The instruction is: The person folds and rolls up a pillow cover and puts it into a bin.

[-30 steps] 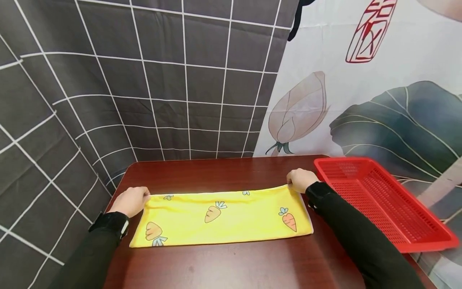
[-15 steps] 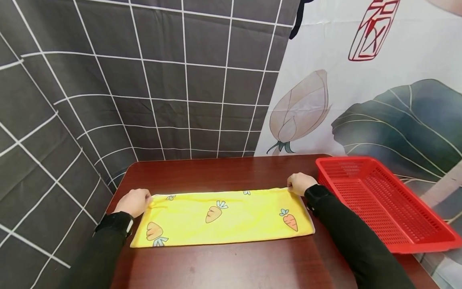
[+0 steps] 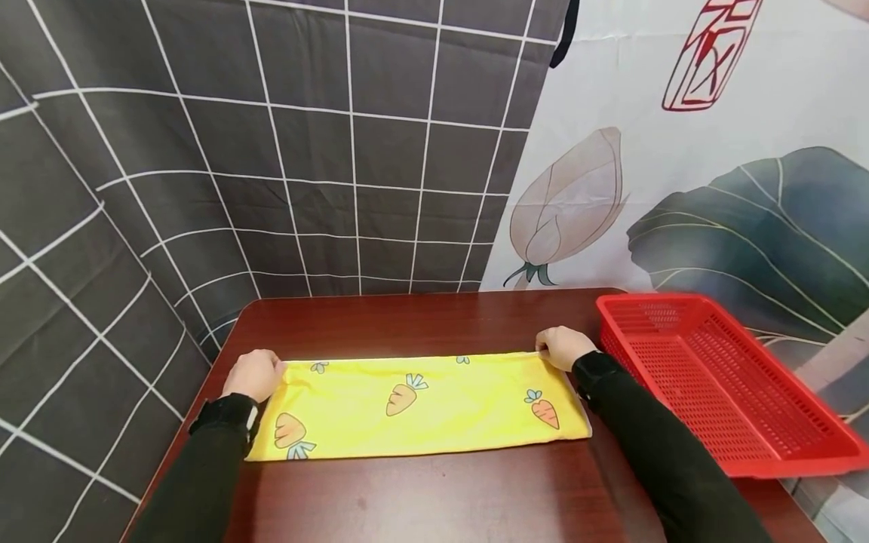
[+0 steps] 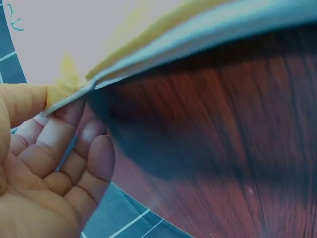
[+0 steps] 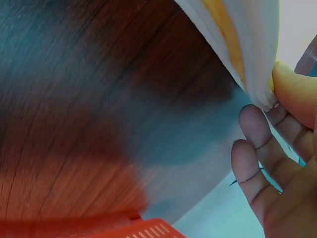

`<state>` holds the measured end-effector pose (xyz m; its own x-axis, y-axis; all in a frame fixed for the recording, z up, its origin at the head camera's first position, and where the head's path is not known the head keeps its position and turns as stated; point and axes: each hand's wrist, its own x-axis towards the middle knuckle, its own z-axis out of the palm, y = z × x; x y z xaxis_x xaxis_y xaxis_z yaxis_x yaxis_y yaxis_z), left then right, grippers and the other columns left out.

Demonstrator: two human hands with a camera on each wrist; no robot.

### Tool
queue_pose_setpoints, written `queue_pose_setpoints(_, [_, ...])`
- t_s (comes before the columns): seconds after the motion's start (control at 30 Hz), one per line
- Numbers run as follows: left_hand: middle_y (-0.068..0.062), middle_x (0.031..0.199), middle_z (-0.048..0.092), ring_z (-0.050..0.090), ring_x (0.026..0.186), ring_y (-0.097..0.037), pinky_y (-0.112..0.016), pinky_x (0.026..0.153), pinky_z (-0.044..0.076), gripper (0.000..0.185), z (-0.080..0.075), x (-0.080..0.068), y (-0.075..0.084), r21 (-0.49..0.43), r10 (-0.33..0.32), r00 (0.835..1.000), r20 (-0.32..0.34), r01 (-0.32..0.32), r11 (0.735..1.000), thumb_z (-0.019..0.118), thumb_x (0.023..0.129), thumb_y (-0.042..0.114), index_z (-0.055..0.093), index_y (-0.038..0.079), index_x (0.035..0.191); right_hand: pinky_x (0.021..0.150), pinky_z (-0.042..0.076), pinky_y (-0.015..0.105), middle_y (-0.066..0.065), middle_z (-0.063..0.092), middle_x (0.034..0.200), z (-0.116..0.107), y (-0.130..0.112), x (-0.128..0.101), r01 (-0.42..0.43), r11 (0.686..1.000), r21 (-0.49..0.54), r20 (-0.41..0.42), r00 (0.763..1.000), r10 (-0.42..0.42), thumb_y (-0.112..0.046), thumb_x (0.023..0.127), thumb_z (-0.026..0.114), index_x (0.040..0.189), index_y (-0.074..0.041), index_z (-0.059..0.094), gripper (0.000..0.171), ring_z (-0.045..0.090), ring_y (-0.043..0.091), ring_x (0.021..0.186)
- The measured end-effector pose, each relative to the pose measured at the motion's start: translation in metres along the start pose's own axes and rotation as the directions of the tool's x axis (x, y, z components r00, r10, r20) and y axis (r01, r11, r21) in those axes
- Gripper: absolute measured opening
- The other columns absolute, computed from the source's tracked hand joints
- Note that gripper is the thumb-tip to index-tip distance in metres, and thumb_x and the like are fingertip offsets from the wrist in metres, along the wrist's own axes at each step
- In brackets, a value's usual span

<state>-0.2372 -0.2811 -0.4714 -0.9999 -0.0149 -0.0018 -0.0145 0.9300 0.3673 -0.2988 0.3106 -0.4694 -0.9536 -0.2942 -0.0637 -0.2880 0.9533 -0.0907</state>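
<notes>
On the far left I see a grey checked curtain (image 3: 170,151) hanging behind the brown table (image 3: 421,498). My left hand (image 3: 253,375) sits at the left far corner of the yellow cloth (image 3: 414,407), and my wrist view shows thumb and fingers (image 4: 74,111) pinching that corner, lifted just off the wood. The cloth is folded into a long strip with carrot prints and lies flat across the middle of the table, its far edge stretched between my two hands. My right hand (image 3: 563,347) pinches the right far corner between thumb and forefinger, the other fingers (image 5: 250,163) loosely curled beneath it. Just beside that hand, at the table's right edge, stands a red basket (image 3: 801,452), in front of a lotus-print curtain (image 3: 679,188).
</notes>
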Motion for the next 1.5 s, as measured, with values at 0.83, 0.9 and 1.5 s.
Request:
queue_pose_setpoints(0.83, [-0.036, 0.110, 0.073, 0.071, 0.089, -0.046, -0.062, 0.088, 0.059, 0.032, 0.017, 0.009, 0.005, -0.032, -0.163, 0.986, 0.015, 0.164, 0.986, 0.069, 0.101, 0.014, 0.067, -0.014, 0.115, 0.081, 0.058, 0.041, 0.009, 0.070, 0.088, 0.010, 0.012, 0.005, -0.173, 0.941, 0.290, 0.037, 0.985, 0.169, -0.016, 0.092, 0.083, 0.085, -0.013, 0.073, 0.012, 0.061, 0.028, 0.085])
queue_pose_setpoints(0.9, [-0.036, 0.112, 0.072, 0.071, 0.091, -0.046, -0.062, 0.090, 0.058, 0.032, 0.019, 0.010, 0.002, -0.043, -0.160, 0.987, 0.017, 0.161, 0.986, 0.069, 0.102, 0.014, 0.065, -0.014, 0.117, 0.082, 0.059, 0.041, 0.010, 0.070, 0.089, 0.010, 0.012, 0.006, -0.189, 0.930, 0.315, 0.050, 0.982, 0.183, -0.015, 0.092, 0.083, 0.086, -0.012, 0.073, 0.011, 0.061, 0.029, 0.085])
queue_pose_setpoints(1.5, [-0.041, 0.122, 0.066, 0.068, 0.106, -0.053, -0.062, 0.102, 0.055, 0.042, 0.014, 0.014, 0.000, -0.019, -0.150, 0.986, 0.068, 0.152, 0.988, 0.064, 0.104, 0.016, 0.058, -0.022, 0.122, 0.080, 0.056, 0.036, 0.011, 0.071, 0.091, 0.011, 0.013, 0.008, -0.286, 0.865, 0.413, 0.128, 0.958, 0.256, -0.016, 0.096, 0.079, 0.092, -0.009, 0.072, 0.011, 0.061, 0.030, 0.089])
